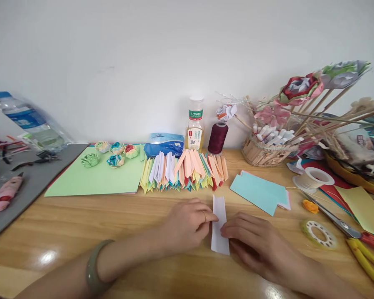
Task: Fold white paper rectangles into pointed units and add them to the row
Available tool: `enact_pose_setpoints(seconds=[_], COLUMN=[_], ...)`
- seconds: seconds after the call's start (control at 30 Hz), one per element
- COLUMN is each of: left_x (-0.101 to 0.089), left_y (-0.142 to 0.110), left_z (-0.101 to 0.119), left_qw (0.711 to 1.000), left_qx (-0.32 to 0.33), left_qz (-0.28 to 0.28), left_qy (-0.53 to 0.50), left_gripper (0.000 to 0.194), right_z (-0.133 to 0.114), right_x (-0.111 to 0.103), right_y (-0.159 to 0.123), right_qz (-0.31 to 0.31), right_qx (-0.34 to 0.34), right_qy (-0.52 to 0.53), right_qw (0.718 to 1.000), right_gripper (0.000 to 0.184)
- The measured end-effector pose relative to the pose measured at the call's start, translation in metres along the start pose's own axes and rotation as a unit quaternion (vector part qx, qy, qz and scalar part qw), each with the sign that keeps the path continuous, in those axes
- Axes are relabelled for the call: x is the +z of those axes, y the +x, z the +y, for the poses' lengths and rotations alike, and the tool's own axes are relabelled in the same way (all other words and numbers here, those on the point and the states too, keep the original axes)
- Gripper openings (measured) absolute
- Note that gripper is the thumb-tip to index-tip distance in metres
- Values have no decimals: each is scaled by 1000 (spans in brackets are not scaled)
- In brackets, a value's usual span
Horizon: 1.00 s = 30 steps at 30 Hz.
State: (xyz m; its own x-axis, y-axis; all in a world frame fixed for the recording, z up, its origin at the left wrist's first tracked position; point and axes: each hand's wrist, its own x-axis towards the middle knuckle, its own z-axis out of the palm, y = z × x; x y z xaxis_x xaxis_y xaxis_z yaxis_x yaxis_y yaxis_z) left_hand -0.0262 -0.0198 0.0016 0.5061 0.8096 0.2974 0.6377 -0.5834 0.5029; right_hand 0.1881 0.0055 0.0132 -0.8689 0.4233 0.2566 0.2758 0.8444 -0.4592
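A narrow white paper strip lies upright in my view on the wooden table, folded lengthwise as far as I can see. My left hand, with a ring and a bracelet on its arm, has its index finger on the strip's left edge, the other fingers curled under. From the right, my right hand grips the other long edge between bent fingers and thumb; the thumb is partly hidden. Beyond my hands stands a row of folded paper pieces in many colours. A stack of light blue paper slips is to the right.
Green paper sheets carry several paper flowers. Behind stand a tissue pack, a bottle and a maroon thread spool. At right are a basket, white spool, scissors and tape roll.
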Motion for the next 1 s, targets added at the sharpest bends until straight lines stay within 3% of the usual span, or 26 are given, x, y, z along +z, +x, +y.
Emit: enact_pose_setpoints(seconds=[0.1, 0.27, 0.47, 0.63, 0.77, 1.0], left_x=[0, 2, 3, 6, 9, 9], left_y=[0, -2, -5, -6, -9, -10], left_z=[4, 11, 8, 6, 7, 11], left_qw=[998, 994, 992, 993, 997, 996], left_qx=[-61, -111, -126, -115, -79, -86], left_qz=[11, -5, -15, -1, 7, -8], left_qy=[-20, -8, -18, -22, -15, -15], left_gripper=[21, 41, 44, 45, 47, 47], right_z=[4, 5, 4, 0, -2, 1], right_x=[9, 19, 22, 21, 21, 21], right_y=[1, 1, 0, 6, 7, 9], right_qz=[31, 61, 70, 23, 29, 23], right_qx=[-36, -26, -18, 87, 138, 152], right_qy=[-55, -102, -75, 23, 52, 46], right_qw=[997, 993, 995, 996, 989, 987], right_gripper=[21, 18, 11, 15, 12, 14])
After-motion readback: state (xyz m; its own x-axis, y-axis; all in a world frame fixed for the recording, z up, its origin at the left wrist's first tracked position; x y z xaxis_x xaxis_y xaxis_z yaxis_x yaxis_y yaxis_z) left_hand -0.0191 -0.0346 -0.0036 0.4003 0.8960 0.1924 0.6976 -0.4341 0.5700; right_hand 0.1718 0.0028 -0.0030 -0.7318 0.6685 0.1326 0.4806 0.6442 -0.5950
